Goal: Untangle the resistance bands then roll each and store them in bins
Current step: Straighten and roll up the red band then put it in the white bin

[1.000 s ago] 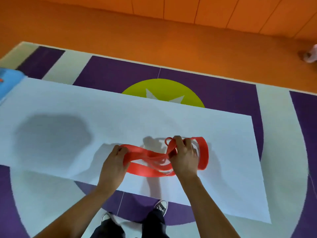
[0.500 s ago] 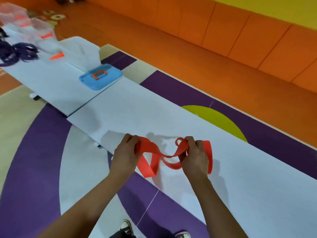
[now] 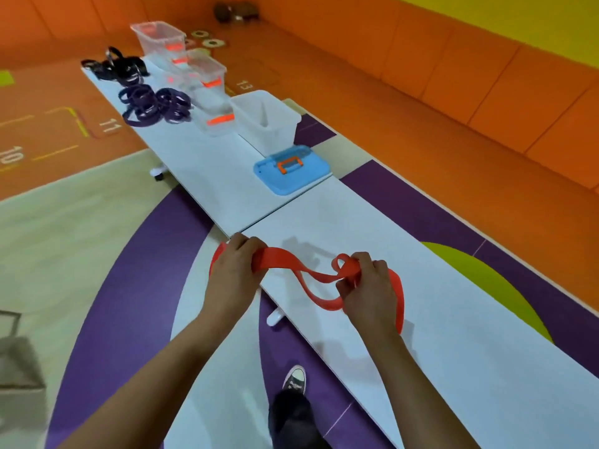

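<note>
Red band (image 3: 293, 265): one flat rubber loop, held up between both hands and sagging in the middle toward the white table (image 3: 470, 335).
Left hand (image 3: 231, 275): fingers curled over one end, gripping it. It sits just past the table's near edge.
Right hand (image 3: 369, 288): pinches a bunched twist over the tabletop. A small loop stands above the fingers and a wider loop hangs behind the wrist.
Long axis: runs hand to hand, left to right across the person. The flat face turns over along the run.
Risk, knot: pulling the ends apart would probably tighten the twist at the right hand instead of freeing it.
Risk, snap: if the rubber is stretched, a slipped pinch could whip it back.
Risk, snag: the wrist loop may catch once rolling starts.
Clear bins (image 3: 155, 37): far down the table, well apart from the hands, near the purple bands (image 3: 152, 106) and black bands (image 3: 118, 68).
</note>
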`<move>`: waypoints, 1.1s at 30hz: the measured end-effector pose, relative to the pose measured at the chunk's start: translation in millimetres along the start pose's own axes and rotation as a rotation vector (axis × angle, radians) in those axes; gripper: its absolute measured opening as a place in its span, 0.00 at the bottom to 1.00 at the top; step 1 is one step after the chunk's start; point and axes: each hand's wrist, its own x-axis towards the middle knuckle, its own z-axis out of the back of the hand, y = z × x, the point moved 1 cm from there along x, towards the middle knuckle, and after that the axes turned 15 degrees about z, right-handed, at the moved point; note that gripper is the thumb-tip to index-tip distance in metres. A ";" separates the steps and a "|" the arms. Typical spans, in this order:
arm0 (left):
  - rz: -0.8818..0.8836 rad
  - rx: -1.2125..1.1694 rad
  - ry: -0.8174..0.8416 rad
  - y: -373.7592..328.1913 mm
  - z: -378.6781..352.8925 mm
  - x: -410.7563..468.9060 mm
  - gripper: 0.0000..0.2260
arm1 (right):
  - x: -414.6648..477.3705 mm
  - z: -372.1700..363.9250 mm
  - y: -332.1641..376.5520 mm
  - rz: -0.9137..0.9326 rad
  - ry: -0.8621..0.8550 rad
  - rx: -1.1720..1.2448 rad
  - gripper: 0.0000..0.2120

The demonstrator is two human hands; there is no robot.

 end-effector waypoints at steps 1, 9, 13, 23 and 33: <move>0.004 0.005 -0.023 4.2 5.0 14.1 0.09 | 15.7 -7.3 7.3 0.010 -0.003 0.010 0.21; 0.063 0.117 -0.113 51.7 33.4 128.0 0.07 | 120.8 -90.3 58.5 0.062 0.056 0.110 0.24; 0.078 0.158 -0.169 70.4 51.6 187.6 0.10 | 177.3 -124.7 88.1 0.122 0.080 0.117 0.24; 0.031 0.156 -0.177 120.6 75.4 300.9 0.06 | 254.4 -186.0 145.0 0.077 0.143 0.041 0.24; -0.250 0.262 -0.022 177.4 98.8 458.1 0.11 | 327.3 -247.6 209.7 -0.158 0.082 -0.152 0.28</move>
